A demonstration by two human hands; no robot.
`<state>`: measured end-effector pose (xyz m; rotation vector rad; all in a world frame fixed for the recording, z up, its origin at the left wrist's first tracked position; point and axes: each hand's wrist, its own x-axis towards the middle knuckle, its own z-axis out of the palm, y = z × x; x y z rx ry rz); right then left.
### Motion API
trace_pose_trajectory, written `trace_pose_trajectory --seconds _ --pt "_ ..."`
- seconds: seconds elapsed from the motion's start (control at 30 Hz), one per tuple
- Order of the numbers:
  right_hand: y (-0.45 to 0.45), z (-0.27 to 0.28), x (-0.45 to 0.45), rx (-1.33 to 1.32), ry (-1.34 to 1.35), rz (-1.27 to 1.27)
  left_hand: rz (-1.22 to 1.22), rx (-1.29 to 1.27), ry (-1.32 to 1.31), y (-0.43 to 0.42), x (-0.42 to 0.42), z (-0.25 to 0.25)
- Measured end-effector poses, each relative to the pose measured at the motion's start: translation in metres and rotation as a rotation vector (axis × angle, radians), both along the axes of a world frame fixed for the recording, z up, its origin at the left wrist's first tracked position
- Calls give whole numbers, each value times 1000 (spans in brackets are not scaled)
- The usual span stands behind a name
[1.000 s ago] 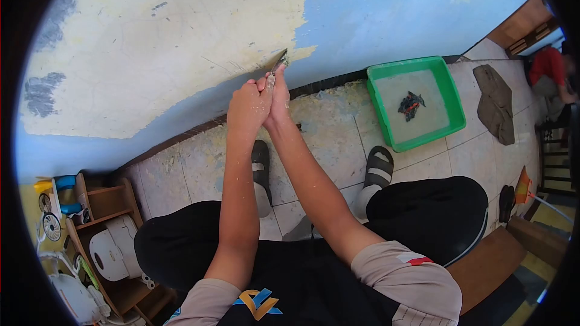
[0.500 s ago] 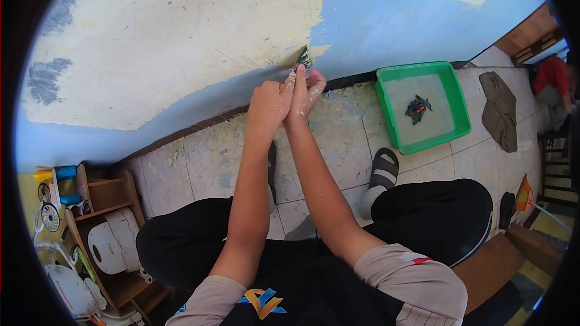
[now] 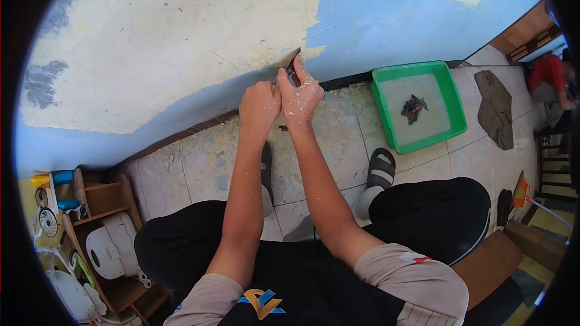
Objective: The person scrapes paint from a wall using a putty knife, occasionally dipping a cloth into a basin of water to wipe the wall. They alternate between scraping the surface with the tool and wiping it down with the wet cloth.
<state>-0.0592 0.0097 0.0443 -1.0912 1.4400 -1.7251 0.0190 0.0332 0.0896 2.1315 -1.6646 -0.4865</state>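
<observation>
Beige short sleeves point(image 3: 411, 281), black trousers point(image 3: 429, 208), dark sandals point(image 3: 380, 162).

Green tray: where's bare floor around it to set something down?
Open tile lies between the tray, the brown cloth and the right knee. Another patch lies between the sandals, though specks mark it toward the wall. The tray-to-cloth gap is tight.

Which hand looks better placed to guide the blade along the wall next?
Probably the right hand: its grip sits right beside the dark blade, nearer the wall; the left hand is curled farther back.
</observation>
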Motion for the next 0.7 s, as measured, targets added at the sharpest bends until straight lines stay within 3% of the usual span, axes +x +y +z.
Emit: trace_pose_trajectory --seconds 0.23,0.37,0.43,0.57,0.7 --pt "-3 23 -14 162 -15 -55 -40 -20 7 -11 -14 9" --pt "0 19 -4 188 -48 -3 -50 -33 48 -9 2 -12" --pt "5 13 13 -30 -54 -63 23 -53 191 2 11 -15" --pt "5 10 9 110 -61 62 -1 -50 114 2 14 -8" --pt "0 34 -6 120 -80 -41 -22 -32 79 -11 -3 6"
